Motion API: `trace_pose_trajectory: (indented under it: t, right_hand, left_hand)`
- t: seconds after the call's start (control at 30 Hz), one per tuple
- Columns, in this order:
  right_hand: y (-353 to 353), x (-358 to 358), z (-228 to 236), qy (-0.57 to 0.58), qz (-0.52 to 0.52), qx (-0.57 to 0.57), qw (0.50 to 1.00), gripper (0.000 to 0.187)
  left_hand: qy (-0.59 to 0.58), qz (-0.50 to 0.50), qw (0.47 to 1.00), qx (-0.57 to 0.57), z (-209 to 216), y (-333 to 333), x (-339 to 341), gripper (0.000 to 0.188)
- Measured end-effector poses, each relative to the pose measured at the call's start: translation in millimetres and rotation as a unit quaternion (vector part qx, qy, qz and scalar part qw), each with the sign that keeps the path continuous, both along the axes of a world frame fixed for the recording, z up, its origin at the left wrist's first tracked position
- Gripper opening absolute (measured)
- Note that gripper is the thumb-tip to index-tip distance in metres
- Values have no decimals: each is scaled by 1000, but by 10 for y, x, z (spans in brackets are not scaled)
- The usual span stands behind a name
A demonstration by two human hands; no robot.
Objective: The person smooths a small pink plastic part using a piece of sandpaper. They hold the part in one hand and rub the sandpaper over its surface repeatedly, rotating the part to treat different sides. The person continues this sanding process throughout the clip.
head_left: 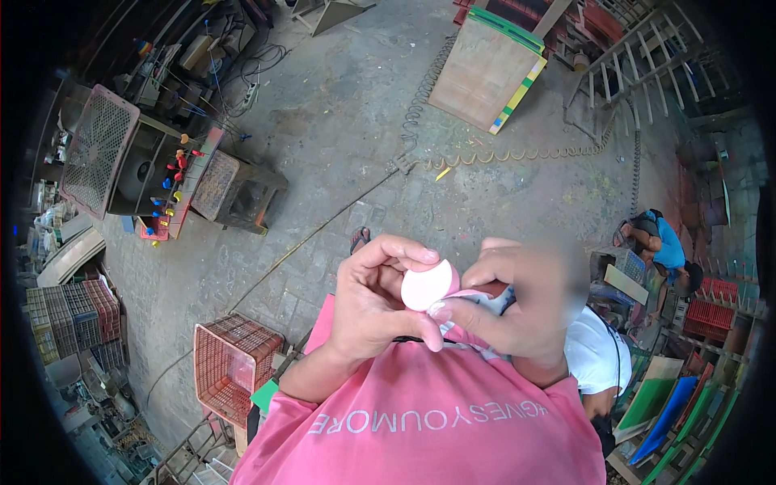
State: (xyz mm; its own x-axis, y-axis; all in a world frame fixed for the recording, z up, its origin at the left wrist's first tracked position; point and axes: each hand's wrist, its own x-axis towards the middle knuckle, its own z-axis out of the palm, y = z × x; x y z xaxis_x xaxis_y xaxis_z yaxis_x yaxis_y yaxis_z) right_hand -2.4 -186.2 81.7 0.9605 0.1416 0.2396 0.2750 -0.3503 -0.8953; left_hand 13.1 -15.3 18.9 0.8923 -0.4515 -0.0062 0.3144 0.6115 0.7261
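In front of my chest, my left hand grips a round white disc with a pink edge between fingers and thumb. Its white face is turned up and the rim meets the fingers of the other hand. Close beside it, my right hand is closed on a crumpled white and bluish cloth, its thumb pressing at the disc's lower right edge. Part of the right hand is blurred, and how much of the cloth lies in the palm is hidden. My pink shirt is right below both hands.
A red plastic crate is on the floor at lower left. Farther left, a small stool adjoins a rack with coloured pieces. A board leans ahead by coiled hoses. At right, one person crouches; another in white is beside me.
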Motion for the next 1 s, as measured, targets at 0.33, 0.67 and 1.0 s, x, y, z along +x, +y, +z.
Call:
trace_pose_trajectory:
  t: [0.33,0.67,1.0]
  right_hand:
    - [-77,43,-29,-34,-5,23,999,20]
    - [-3,-17,-160,-49,-40,80,995,20]
    - [27,-50,-260,-76,-80,98,989,23]
  left_hand:
    - [28,2,999,-19,19,-24,-13,59]
    - [-36,9,999,-19,47,-51,4,57]
    - [-89,33,995,6,46,-104,33,53]
